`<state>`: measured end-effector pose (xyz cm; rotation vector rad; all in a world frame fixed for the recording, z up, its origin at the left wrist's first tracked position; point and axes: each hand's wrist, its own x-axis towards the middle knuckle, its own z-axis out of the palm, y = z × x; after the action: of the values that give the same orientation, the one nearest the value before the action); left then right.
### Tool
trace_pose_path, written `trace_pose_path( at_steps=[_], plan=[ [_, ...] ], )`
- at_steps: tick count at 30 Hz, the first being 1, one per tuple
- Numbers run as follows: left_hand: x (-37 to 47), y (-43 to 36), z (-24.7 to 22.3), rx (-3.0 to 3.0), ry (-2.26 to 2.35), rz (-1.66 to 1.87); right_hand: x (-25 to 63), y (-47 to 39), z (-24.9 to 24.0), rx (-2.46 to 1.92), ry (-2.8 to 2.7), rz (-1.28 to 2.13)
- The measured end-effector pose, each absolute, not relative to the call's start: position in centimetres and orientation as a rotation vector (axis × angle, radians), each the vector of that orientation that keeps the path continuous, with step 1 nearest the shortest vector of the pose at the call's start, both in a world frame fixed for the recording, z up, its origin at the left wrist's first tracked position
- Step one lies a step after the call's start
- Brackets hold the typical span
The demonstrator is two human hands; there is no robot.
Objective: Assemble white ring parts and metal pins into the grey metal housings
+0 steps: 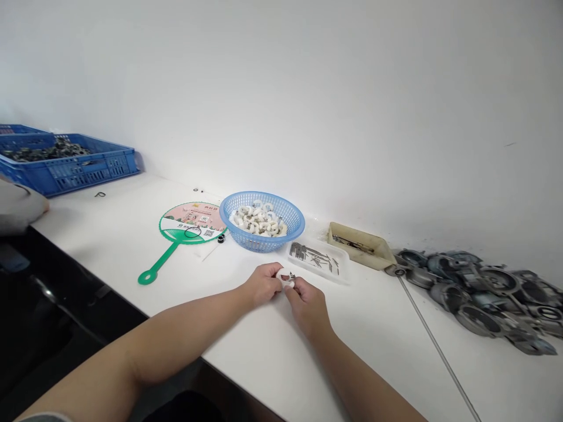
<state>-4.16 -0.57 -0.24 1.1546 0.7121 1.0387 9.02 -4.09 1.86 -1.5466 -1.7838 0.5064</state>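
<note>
A small white ring-shaped part (285, 276) is held between both hands over the white table, in front of a blue basket. My left hand (264, 283) pinches its left side with closed fingers. On the other side, my right hand (308, 302) has thumb and fingers closed at the ring, beside a small dark piece. The blue basket (261, 243) holds many white rings (259, 220). Just behind my right hand lies a white tray (343, 274) with thin dark metal pins (314, 257).
A green-handled fan (165, 261) lies left of the basket. A beige box (385, 253) and a pile of grey metal parts (488, 293) stand right, near a thin rod (435, 346). Blue crates (92, 170) and another person's sleeve (17, 202) are far left.
</note>
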Motion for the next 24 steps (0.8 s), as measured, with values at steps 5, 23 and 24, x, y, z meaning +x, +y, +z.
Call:
trace_pose_path(
  at_steps=[5,23,24],
  plan=[
    [-4.1,-0.7,0.1,1.15,0.703,1.035,9.1,-4.0,1.9,-1.557,-1.799,0.521],
    [-4.6,-0.8,0.2,1.167,0.698,1.041,8.2,-4.6,2.9,-1.536,-1.793,0.55],
    [-4.7,-0.9,0.3,1.165,0.696,1.042,8.2,-4.6,2.9,-1.54,-1.792,0.551]
  ],
)
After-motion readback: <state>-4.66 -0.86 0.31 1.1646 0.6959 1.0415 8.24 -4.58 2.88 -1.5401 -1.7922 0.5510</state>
